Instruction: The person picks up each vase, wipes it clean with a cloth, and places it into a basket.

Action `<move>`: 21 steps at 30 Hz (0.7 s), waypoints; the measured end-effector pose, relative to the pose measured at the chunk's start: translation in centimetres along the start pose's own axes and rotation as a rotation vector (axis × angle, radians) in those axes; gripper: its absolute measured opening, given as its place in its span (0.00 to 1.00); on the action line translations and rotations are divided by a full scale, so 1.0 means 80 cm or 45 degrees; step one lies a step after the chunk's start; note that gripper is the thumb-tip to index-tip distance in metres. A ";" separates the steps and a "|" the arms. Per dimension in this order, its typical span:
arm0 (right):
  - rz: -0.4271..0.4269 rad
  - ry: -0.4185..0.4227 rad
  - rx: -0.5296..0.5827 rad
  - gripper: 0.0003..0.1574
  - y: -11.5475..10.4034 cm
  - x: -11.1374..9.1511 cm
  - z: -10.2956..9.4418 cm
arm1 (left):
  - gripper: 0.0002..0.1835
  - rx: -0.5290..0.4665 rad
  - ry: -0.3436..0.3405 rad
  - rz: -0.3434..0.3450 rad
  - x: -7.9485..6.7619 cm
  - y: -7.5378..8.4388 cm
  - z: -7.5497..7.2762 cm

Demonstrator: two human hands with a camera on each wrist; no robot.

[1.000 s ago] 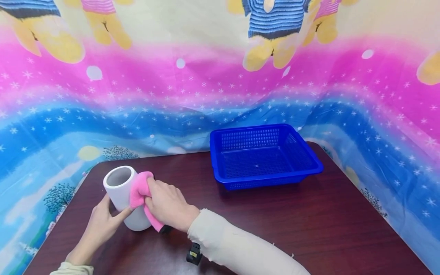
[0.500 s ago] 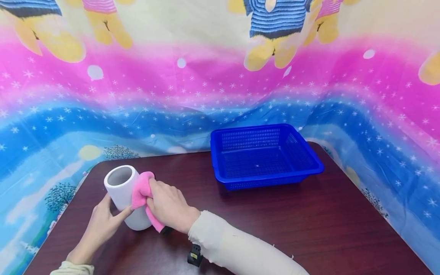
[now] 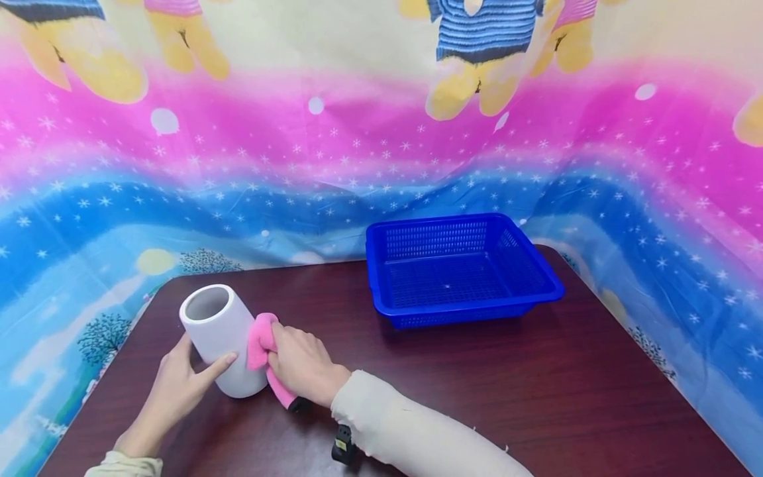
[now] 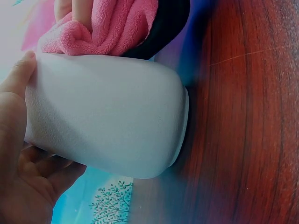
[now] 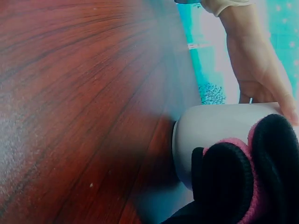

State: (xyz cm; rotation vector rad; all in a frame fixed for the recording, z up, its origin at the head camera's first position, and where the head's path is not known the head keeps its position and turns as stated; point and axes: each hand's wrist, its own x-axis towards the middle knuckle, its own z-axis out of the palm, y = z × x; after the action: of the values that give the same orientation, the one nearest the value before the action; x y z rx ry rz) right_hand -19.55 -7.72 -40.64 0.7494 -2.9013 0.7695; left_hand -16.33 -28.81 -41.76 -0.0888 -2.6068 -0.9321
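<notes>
A white vase [image 3: 220, 339] with a wide round mouth stands on the table at the left in the head view. My left hand [image 3: 175, 387] holds it from the near left side, thumb across the front and fingers behind. Bunched in my right hand [image 3: 304, 361] is a pink cloth [image 3: 261, 341], fuzzy on one side and black on the other. It lies against the vase's right side in the left wrist view. In the right wrist view the cloth's black folds [image 5: 229, 175] cover part of the vase [image 5: 210, 122].
A blue plastic basket [image 3: 467, 311] with perforated sides sits at the back right of the dark wooden table [image 3: 477, 397]. A printed curtain [image 3: 334, 146] hangs behind the table and along its sides. Under the right sleeve shows a small black device [image 3: 342, 445].
My right hand and the cloth have shifted right and slightly down along the vase, baring more of its front and my left thumb tip. My left hand and the vase stay put.
</notes>
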 end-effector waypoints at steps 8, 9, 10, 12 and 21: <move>0.030 -0.034 -0.109 0.07 0.008 -0.006 0.017 | 0.38 0.008 0.004 -0.007 0.000 0.000 0.000; 0.030 -0.030 -0.127 0.07 0.009 -0.007 0.020 | 0.38 0.007 0.007 -0.004 0.000 0.000 0.000; 0.031 -0.025 -0.140 0.07 0.010 -0.007 0.022 | 0.38 0.009 0.009 -0.003 0.000 0.000 0.000; 0.033 -0.018 -0.156 0.07 0.011 -0.007 0.025 | 0.37 0.010 0.017 0.004 0.000 0.000 0.000; 0.034 -0.038 -0.255 0.07 0.013 -0.009 0.031 | 0.37 0.016 0.002 -0.014 0.000 0.001 -0.001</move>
State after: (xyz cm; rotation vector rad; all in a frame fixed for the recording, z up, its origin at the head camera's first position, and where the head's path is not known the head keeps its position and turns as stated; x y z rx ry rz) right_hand -19.22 -7.77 -43.39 0.7075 -2.9619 0.4639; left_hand -16.32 -28.79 -41.66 -0.0705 -2.6138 -0.9189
